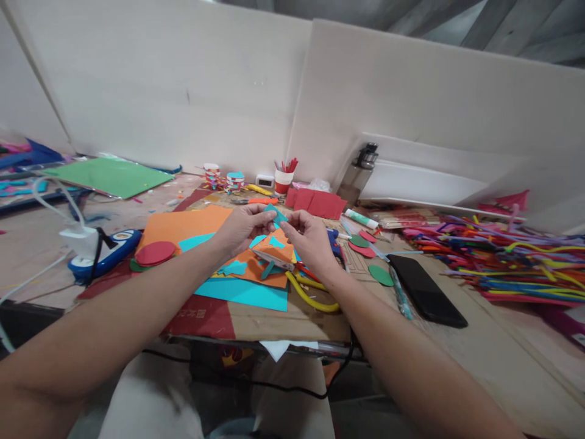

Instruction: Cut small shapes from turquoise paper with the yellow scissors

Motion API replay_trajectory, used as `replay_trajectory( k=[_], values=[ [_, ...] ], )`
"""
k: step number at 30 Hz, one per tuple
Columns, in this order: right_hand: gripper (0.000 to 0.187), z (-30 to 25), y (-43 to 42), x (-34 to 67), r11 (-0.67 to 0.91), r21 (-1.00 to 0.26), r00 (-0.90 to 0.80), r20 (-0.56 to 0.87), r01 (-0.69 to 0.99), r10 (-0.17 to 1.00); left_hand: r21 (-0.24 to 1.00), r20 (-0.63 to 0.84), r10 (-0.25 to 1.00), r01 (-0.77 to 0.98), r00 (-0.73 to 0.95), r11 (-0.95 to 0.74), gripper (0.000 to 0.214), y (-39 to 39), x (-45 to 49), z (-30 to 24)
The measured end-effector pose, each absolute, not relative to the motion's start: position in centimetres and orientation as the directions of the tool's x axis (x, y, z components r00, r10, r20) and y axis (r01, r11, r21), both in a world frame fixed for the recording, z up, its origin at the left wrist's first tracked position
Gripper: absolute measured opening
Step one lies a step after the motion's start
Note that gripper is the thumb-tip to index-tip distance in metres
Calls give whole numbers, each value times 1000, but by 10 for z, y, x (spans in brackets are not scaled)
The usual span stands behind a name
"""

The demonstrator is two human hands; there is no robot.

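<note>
A small piece of teal paper (276, 214) is pinched between both hands above the worktop. My left hand (247, 227) grips its left side with closed fingers. From the other side, my right hand (307, 236) holds its lower right edge between thumb and fingers. Just below the hands sits a small orange paper-covered item (276, 249) with teal bits on it. Under that lie an orange sheet (192, 218) and a bright blue sheet (247, 294). A yellow bent tube or cord (315, 300) lies beside my right wrist.
Right of my hands are a black phone (427, 289), a pen (401, 292), a glue stick (361, 219) and a heap of pipe cleaners (516, 256). Left is a blue power strip (107, 256) with cables. Behind stand a red-and-white cup (284, 182) and a bottle (359, 174).
</note>
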State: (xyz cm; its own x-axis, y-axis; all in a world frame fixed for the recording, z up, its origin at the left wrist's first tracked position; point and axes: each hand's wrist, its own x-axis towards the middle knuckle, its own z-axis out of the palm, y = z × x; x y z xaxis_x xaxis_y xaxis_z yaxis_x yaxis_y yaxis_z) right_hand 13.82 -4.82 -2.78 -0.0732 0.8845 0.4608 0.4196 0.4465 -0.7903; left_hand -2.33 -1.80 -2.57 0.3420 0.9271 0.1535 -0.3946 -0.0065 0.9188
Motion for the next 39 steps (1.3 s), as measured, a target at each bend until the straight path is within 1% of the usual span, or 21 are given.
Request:
replay_trajectory(
  k=[3, 6, 9, 13, 15, 17, 21, 24, 28, 33, 36, 39],
  values=[
    [19, -29, -47, 138, 440, -819, -54, 454, 368, 889, 906, 157, 925, -423, 345, 4, 23, -18, -23, -27],
    [18, -30, -45, 139, 421, -866, -37, 428, 270, 903, 915, 172, 917, -404, 359, -13, 24, -17, -23, -29],
    [16, -30, -43, 140, 403, -888, -17, 410, 219, 912, 941, 182, 910, -333, 372, -52, 25, -17, -23, -32],
    [14, -27, -41, 143, 380, -897, -35, 382, 227, 923, 965, 220, 898, -222, 381, -142, 21, -16, -23, -32],
    [15, -24, -40, 145, 369, -896, -61, 366, 247, 929, 971, 232, 892, -154, 389, -185, 21, -16, -26, -29],
    [15, -19, -42, 146, 371, -872, -89, 363, 320, 928, 972, 232, 891, -68, 391, -223, 23, -16, -29, -24],
    [14, -9, -48, 149, 416, -737, -156, 397, 533, 904, 948, 242, 891, 100, 384, -301, 28, -17, -34, -15],
    [11, -3, -53, 151, 431, -661, -213, 387, 614, 897, 915, 266, 869, 175, 418, -364, 28, -17, -35, -15],
    [10, -3, -53, 151, 423, -664, -216, 375, 617, 902, 880, 281, 848, 232, 450, -414, 26, -14, -34, -19],
    [11, -8, -50, 148, 432, -699, -179, 407, 570, 896, 820, 334, 841, 309, 425, -482, 26, -16, -34, -16],
    [14, -11, -49, 148, 439, -708, -167, 422, 553, 891, 840, 318, 846, 287, 428, -461, 26, -18, -34, -14],
    [13, -13, -47, 148, 422, -735, -166, 398, 532, 902, 890, 246, 856, 243, 454, -385, 26, -21, -34, -13]
  ],
)
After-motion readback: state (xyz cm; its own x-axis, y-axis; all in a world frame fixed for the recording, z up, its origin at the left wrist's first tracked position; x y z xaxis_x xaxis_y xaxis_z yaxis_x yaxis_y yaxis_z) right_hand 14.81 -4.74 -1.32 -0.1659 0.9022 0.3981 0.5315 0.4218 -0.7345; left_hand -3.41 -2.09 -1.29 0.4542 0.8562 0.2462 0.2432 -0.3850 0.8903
